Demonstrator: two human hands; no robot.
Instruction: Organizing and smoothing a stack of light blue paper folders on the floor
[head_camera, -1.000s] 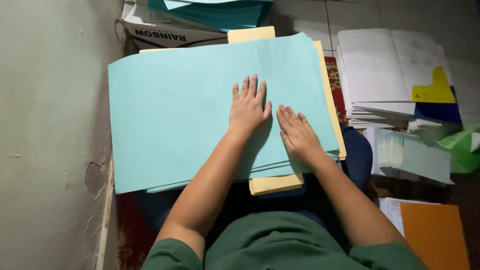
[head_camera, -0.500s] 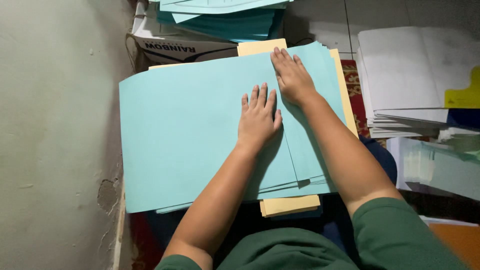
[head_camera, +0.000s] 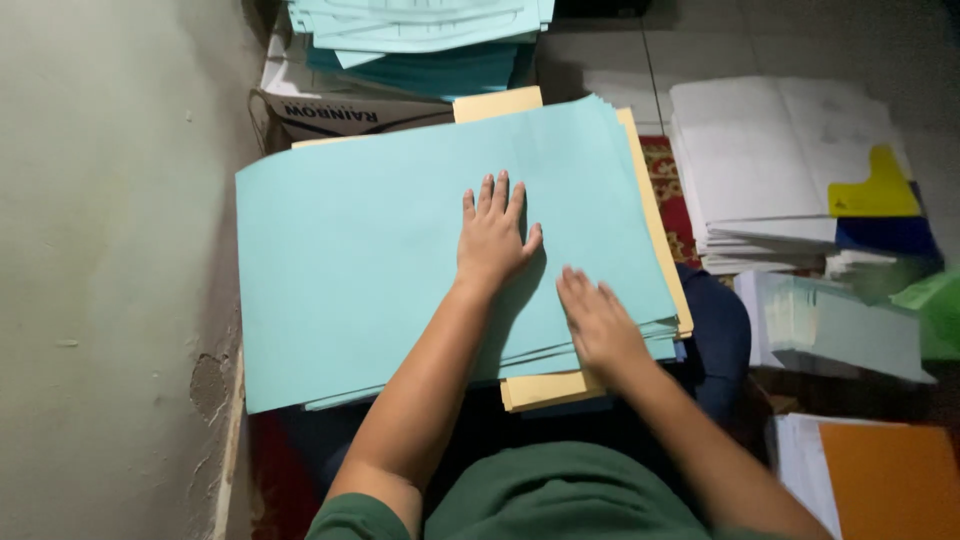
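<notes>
We are pressing our left hand (head_camera: 492, 240) flat, fingers spread and grasping nothing, on the top sheet of the large stack of pale blue paper sheets (head_camera: 380, 260), which is lying across our lap. Our right hand (head_camera: 598, 325), blurred, is resting open on the stack's near right corner, where the sheet edges are fanning out slightly. Cream-yellow paper sheets (head_camera: 545, 388) are sticking out beneath at the near, right and far edges. The stack's left edge is sitting just beside the grey-green wall (head_camera: 110, 260), leaving little room there. Beyond the far edge a cardboard box (head_camera: 330, 115) is carrying more blue sheets. On the right, piles of white paper (head_camera: 770, 160) and an orange sheet (head_camera: 890, 475) are crowding the floor.
</notes>
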